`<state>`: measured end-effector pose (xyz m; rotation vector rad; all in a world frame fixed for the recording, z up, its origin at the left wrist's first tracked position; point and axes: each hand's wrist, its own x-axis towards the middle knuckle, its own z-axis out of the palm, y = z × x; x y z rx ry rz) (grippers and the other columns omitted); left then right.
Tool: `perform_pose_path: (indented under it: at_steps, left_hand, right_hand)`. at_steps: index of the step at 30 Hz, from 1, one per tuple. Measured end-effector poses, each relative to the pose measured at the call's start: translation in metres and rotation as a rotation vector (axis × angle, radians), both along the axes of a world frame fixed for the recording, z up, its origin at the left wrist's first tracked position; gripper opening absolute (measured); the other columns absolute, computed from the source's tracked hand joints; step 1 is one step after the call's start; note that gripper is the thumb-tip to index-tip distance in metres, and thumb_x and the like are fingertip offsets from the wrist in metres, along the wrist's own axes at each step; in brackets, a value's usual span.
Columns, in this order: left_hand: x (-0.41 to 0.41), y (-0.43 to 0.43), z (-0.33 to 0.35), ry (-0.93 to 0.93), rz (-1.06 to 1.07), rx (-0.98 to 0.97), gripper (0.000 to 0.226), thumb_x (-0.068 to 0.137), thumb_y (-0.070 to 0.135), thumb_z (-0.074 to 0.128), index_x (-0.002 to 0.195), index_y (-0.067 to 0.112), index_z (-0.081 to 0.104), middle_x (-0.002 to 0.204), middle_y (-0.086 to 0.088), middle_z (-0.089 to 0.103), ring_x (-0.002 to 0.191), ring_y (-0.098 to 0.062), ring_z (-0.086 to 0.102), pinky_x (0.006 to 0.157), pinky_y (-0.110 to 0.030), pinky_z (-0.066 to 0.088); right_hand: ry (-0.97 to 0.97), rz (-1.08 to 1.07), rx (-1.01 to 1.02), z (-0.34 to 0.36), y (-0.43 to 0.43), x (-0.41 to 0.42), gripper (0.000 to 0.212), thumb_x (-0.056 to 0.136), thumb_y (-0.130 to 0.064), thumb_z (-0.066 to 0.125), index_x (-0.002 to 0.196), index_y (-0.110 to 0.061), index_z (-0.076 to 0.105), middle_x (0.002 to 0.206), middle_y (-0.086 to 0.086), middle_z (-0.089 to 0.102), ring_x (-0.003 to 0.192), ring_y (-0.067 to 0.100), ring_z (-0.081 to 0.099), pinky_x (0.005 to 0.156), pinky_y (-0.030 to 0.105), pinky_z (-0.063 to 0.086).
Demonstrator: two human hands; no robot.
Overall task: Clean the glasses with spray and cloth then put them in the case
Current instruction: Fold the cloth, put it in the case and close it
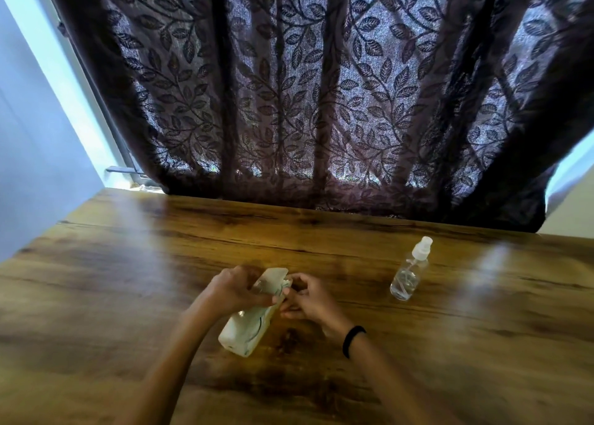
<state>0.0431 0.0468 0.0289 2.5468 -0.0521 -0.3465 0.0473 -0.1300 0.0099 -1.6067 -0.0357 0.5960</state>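
A pale green glasses case (246, 330) lies on the wooden table (128, 280) in front of me, its far end open. My left hand (233, 288) grips the case's upper part from the left. My right hand (307, 297) has its fingers curled at the case's open end, pinching something small and pale there; whether that is the cloth or the glasses is hard to tell. The glasses themselves are not plainly visible. A clear spray bottle (408, 273) with a white nozzle stands upright to the right, apart from both hands.
A dark leaf-patterned curtain (305, 103) hangs down to the table's far edge. A pale wall (38, 135) is at the left. My right wrist wears a black band (352, 339).
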Motion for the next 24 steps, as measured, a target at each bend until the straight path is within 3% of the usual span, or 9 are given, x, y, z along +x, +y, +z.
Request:
perform_pose_path:
  at_steps: [5, 11, 15, 19, 24]
  left_hand:
    - [-0.004, -0.013, -0.008, -0.127, 0.021, 0.207, 0.069, 0.068, 0.057, 0.068, 0.124, 0.022, 0.048, 0.111, 0.001, 0.064, 0.092, -0.012, 0.060, 0.070, -0.022, 0.049]
    - [-0.005, -0.021, -0.014, -0.168, 0.032, 0.279, 0.074, 0.066, 0.055, 0.071, 0.125, 0.021, 0.042, 0.111, 0.000, 0.063, 0.098, -0.016, 0.059, 0.074, -0.026, 0.049]
    - [-0.004, -0.023, -0.014, -0.184, 0.037, 0.284, 0.075, 0.066, 0.054, 0.072, 0.126, 0.023, 0.040, 0.111, -0.001, 0.062, 0.095, -0.016, 0.060, 0.065, -0.021, 0.043]
    - [-0.006, -0.027, -0.013, -0.206, 0.052, 0.290, 0.079, 0.062, 0.057, 0.073, 0.125, 0.022, 0.041, 0.112, -0.003, 0.061, 0.093, -0.017, 0.060, 0.063, -0.021, 0.042]
    - [-0.004, -0.038, -0.010, -0.339, 0.120, 0.290, 0.067, 0.065, 0.057, 0.071, 0.115, 0.017, 0.051, 0.104, -0.003, 0.064, 0.085, -0.018, 0.062, 0.061, -0.023, 0.048]
  right_hand:
    - [0.040, -0.010, 0.045, -0.004, -0.003, -0.001, 0.027, 0.097, -0.017, 0.040, 0.123, -0.012, 0.044, 0.086, 0.008, 0.065, 0.074, 0.013, 0.066, 0.066, 0.022, 0.058]
    - [0.003, -0.044, 0.064, -0.005, -0.001, -0.002, 0.028, 0.091, -0.033, 0.052, 0.111, -0.013, 0.054, 0.086, 0.005, 0.062, 0.071, 0.014, 0.065, 0.063, 0.020, 0.057]
    - [0.005, -0.069, 0.075, -0.006, 0.001, -0.002, 0.034, 0.089, -0.024, 0.057, 0.117, -0.006, 0.052, 0.098, 0.005, 0.059, 0.078, 0.011, 0.063, 0.059, 0.018, 0.056]
    - [-0.030, -0.106, 0.000, -0.006, 0.002, 0.001, 0.039, 0.088, -0.024, 0.059, 0.122, -0.008, 0.050, 0.118, 0.013, 0.057, 0.089, 0.016, 0.061, 0.067, 0.024, 0.057]
    - [-0.080, -0.183, -0.025, -0.004, 0.003, 0.012, 0.041, 0.087, -0.025, 0.060, 0.123, -0.008, 0.049, 0.117, 0.009, 0.057, 0.089, 0.015, 0.062, 0.068, 0.024, 0.057]
